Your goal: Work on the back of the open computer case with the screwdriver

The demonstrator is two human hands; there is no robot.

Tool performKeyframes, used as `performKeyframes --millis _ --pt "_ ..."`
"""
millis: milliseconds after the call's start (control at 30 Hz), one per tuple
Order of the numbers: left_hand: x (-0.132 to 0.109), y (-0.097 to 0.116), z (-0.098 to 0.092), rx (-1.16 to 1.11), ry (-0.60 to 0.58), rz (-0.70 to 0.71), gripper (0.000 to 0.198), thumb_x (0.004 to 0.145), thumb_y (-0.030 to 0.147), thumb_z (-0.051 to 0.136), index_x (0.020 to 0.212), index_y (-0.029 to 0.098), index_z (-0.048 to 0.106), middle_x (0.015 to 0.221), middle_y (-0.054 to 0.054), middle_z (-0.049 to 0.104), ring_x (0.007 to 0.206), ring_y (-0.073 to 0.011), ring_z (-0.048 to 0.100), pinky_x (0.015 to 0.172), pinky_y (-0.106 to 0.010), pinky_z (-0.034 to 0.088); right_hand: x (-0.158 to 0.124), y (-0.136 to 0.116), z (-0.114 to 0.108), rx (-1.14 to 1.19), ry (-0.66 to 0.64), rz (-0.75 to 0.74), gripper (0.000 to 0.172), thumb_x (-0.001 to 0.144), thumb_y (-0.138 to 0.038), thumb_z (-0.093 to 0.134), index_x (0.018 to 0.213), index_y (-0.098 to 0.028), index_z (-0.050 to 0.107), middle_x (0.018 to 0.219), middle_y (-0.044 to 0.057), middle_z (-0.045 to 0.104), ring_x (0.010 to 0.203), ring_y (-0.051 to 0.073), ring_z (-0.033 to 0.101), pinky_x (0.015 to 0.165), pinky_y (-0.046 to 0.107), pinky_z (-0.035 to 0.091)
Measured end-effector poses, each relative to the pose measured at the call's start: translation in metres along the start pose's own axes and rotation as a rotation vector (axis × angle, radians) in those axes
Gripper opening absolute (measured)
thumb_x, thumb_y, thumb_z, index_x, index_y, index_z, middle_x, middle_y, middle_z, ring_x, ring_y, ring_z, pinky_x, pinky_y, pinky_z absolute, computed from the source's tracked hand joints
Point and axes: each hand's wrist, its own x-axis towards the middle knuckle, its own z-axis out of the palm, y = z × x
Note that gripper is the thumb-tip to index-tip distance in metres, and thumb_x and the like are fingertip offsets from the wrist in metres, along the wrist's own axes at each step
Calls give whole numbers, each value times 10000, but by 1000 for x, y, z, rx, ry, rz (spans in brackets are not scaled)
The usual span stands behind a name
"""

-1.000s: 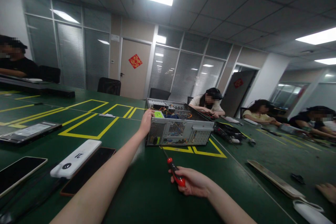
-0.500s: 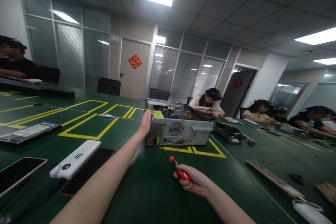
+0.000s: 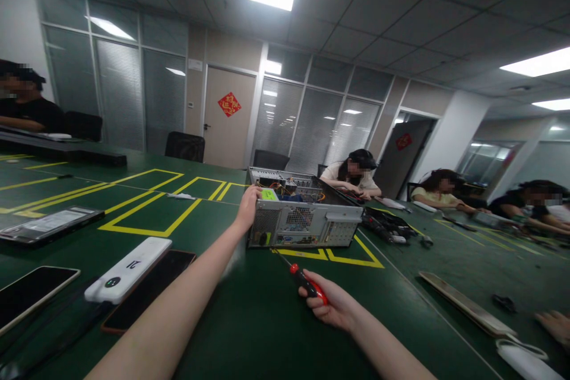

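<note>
An opened desktop computer case (image 3: 312, 214) lies on the green table, its grey back panel towards me and coloured cables showing inside. My left hand (image 3: 247, 209) grips its upper left corner, beside the power supply with a bright green label (image 3: 269, 195); some of the fingertips are hidden behind the edge. In front of the case, my right hand (image 3: 332, 304) is wrapped around the red and black handle of a screwdriver (image 3: 307, 282). The thin shaft points up and left towards the lower edge of the back panel. Whether the tip touches the panel I cannot tell.
Left of my arm lie a hard drive (image 3: 48, 225), a white power bank (image 3: 129, 270) and two phones. A black tool bag (image 3: 388, 224) is right of the case. A long flat bar (image 3: 467, 303) lies farther right. Several people sit around the table.
My right hand has shifted slightly right with the screwdriver, and the handle has turned so that more black shows. My left hand and the case have stayed in place.
</note>
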Motion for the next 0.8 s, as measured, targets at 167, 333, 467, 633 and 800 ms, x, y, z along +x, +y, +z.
performKeyframes --millis 167,333,467,633,800 --pt "0 0 0 -1 16 -3 363 949 266 246 678 222 483 1012 -51 671 1137 -185 571 1155 -370 348 -1 1 2 7 35 -15 173 978 -310 471 901 -160 506 640 -27 540 366 8 411 286 56 206" --pt "0 -1 0 -4 9 -4 362 950 272 242 690 222 489 1025 -56 664 1161 -186 563 1158 -369 344 1 4 3 54 11 -30 277 995 -363 420 963 -111 531 704 49 607 476 79 577 310 76 331" --pt "0 -1 0 2 17 -5 356 946 280 241 685 228 478 1012 -52 665 1159 -186 560 1155 -368 347 0 5 3 84 14 -11 313 1018 -339 344 1024 -94 539 696 58 609 470 86 575 334 97 386" --pt "0 -1 0 -10 12 20 341 937 286 249 690 228 476 999 -54 659 1130 -191 574 1154 -376 348 -5 4 5 108 0 -48 329 1012 -391 373 987 -114 548 687 40 578 416 38 493 311 62 286" --pt "1 -2 0 -1 11 14 353 946 287 252 681 227 478 1000 -51 669 1137 -188 572 1154 -372 348 -4 0 6 18 73 -2 270 988 -373 464 873 -136 523 621 -25 518 350 -7 385 273 48 205"
